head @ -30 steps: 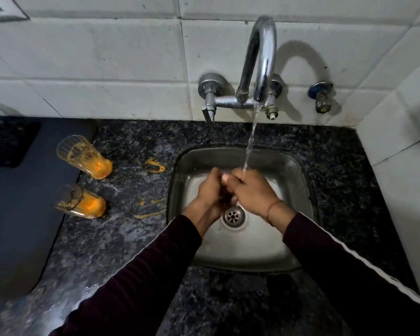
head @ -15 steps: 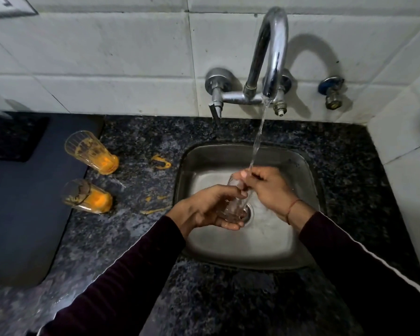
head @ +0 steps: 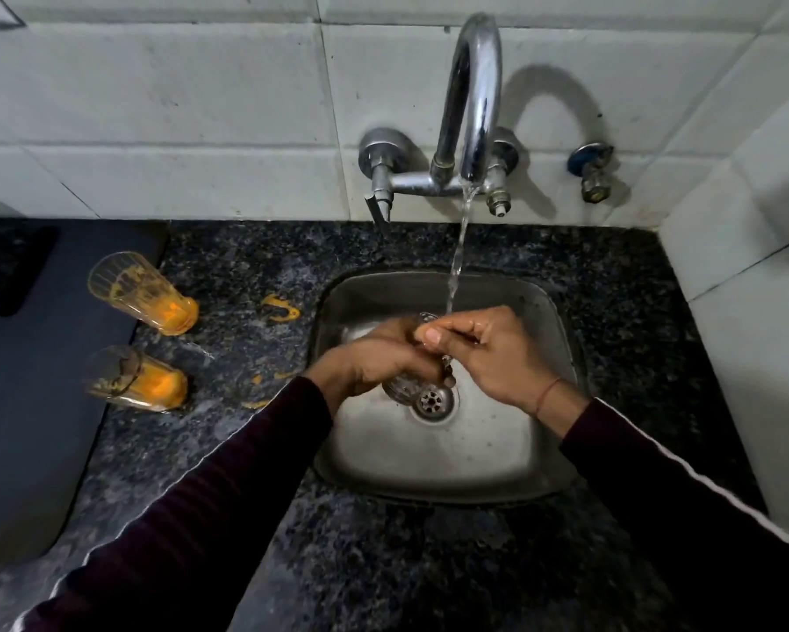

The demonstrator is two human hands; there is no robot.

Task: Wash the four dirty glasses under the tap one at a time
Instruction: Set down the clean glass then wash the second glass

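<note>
Glass under running tap, both hands on it, centre of frame.

Left hand (head: pixel 374 358) wraps the glass (head: pixel 399 387) body, fingers curled round it; right hand (head: pixel 488 353) pinches the rim with fingers bent, over the sink (head: pixel 543 467). Stream from the tap (head: pixel 472 98) lands at the rim. Judged: wet glass is slippery, rigid, brittle; hold round the body, not the rim alone. Two dirty glasses (head: pixel 142 291) (head: pixel 133 378) lie at left on the counter (head: pixel 338 563).

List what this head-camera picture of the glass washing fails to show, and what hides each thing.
- Glass in the sink: mostly covered by the left hand and right hand; how clean it is cannot be told.
- Fourth glass: not in view.
- Nearer dirty glass: blurred.
</note>
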